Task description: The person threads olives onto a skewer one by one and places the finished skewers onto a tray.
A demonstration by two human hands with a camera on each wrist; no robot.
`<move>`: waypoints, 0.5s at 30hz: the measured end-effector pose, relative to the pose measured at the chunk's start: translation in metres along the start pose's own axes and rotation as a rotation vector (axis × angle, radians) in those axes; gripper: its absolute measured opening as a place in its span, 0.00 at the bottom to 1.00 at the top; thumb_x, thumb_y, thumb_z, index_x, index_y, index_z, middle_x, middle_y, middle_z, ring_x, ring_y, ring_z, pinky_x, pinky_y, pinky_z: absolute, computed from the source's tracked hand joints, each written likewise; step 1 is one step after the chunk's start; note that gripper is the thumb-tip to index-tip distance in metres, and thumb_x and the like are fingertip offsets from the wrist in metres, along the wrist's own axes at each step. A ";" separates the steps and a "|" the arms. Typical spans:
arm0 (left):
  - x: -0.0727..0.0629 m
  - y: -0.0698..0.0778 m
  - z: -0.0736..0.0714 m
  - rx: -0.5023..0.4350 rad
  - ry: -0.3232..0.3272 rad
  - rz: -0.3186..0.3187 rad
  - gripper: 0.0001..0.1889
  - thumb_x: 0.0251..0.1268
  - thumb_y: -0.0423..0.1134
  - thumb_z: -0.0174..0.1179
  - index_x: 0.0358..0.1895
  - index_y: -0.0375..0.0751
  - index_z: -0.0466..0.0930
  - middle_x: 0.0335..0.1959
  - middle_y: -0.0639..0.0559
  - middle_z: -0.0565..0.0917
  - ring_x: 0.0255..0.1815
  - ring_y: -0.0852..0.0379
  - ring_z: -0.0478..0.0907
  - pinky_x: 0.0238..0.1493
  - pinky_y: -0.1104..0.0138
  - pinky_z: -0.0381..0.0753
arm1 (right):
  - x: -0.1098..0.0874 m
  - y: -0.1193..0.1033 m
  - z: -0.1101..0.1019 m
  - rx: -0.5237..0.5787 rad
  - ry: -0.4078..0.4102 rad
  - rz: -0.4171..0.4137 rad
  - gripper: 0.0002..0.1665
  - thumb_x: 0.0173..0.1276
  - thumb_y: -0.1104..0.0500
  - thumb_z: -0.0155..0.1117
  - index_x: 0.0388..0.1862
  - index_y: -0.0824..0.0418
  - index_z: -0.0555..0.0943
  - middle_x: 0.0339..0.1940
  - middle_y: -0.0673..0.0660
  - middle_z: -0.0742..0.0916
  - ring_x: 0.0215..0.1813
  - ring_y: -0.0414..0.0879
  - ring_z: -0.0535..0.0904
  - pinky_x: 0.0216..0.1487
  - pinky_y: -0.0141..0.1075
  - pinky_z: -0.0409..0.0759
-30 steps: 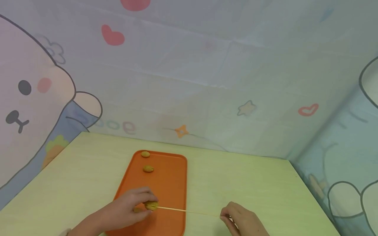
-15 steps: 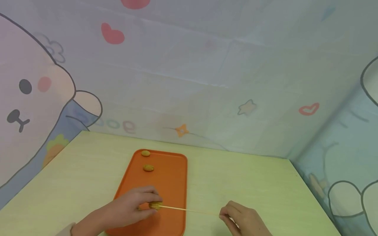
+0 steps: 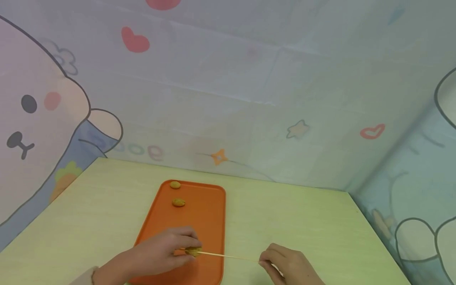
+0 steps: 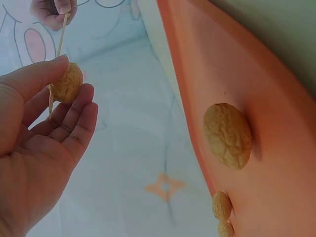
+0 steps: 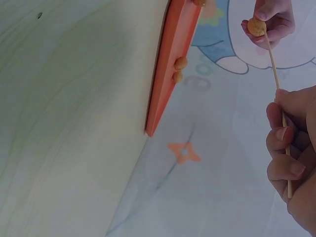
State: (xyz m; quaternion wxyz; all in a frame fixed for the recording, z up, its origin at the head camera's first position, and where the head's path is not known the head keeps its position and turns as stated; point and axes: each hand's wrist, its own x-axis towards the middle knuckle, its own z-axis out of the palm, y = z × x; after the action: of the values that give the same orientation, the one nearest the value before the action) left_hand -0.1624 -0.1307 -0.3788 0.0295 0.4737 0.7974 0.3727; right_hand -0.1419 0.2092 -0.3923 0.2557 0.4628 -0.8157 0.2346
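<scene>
My left hand (image 3: 167, 250) pinches a wrinkled yellow-brown dried fruit (image 4: 69, 85) between thumb and fingers over the orange tray. A thin wooden skewer (image 5: 274, 64) runs through the fruit, and its far end sticks out on the palm side in the left wrist view. To the right of the tray, my right hand (image 3: 291, 264) grips the other end of the skewer. In the right wrist view, its fingers curl round the stick and the butt end lies against the palm. The skewer stretches almost level between both hands.
The orange tray (image 3: 210, 225) lies on a pale wooden table (image 3: 299, 221). Two similar fruits, one at the far left corner (image 3: 175, 185) and one nearer (image 3: 178, 202), rest in it; a larger-looking fruit (image 4: 228, 136) shows in the left wrist view. A printed cloth wall stands behind.
My left hand and the fruit have shifted right along the skewer, and skewer now shows left of the fruit. My right hand has come slightly left, so the hands are closer together.
</scene>
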 end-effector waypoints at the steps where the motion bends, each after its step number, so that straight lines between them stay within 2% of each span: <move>1: 0.001 0.000 0.001 -0.001 -0.003 0.006 0.11 0.69 0.37 0.59 0.51 0.40 0.82 0.43 0.59 0.77 0.39 0.71 0.73 0.38 0.75 0.79 | 0.000 0.000 0.001 0.002 0.002 -0.005 0.08 0.74 0.54 0.56 0.33 0.50 0.78 0.29 0.40 0.79 0.26 0.26 0.69 0.28 0.13 0.66; 10: 0.007 0.003 0.004 0.022 -0.034 -0.029 0.11 0.67 0.34 0.60 0.51 0.41 0.83 0.43 0.62 0.76 0.39 0.72 0.73 0.39 0.76 0.79 | 0.005 -0.002 0.007 0.001 -0.009 -0.035 0.09 0.75 0.54 0.53 0.33 0.51 0.78 0.28 0.41 0.78 0.26 0.27 0.69 0.29 0.13 0.67; 15: 0.010 0.004 0.005 0.024 -0.039 -0.007 0.11 0.67 0.33 0.59 0.51 0.39 0.82 0.42 0.62 0.76 0.38 0.73 0.73 0.39 0.77 0.79 | 0.008 -0.003 0.007 -0.002 -0.030 -0.024 0.10 0.75 0.54 0.54 0.33 0.51 0.78 0.28 0.41 0.78 0.26 0.26 0.69 0.29 0.13 0.67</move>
State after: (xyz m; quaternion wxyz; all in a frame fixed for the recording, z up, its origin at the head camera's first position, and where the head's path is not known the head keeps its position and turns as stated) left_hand -0.1632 -0.1190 -0.3771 0.0408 0.4785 0.8027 0.3535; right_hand -0.1440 0.1981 -0.3920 0.2466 0.4759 -0.8141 0.2235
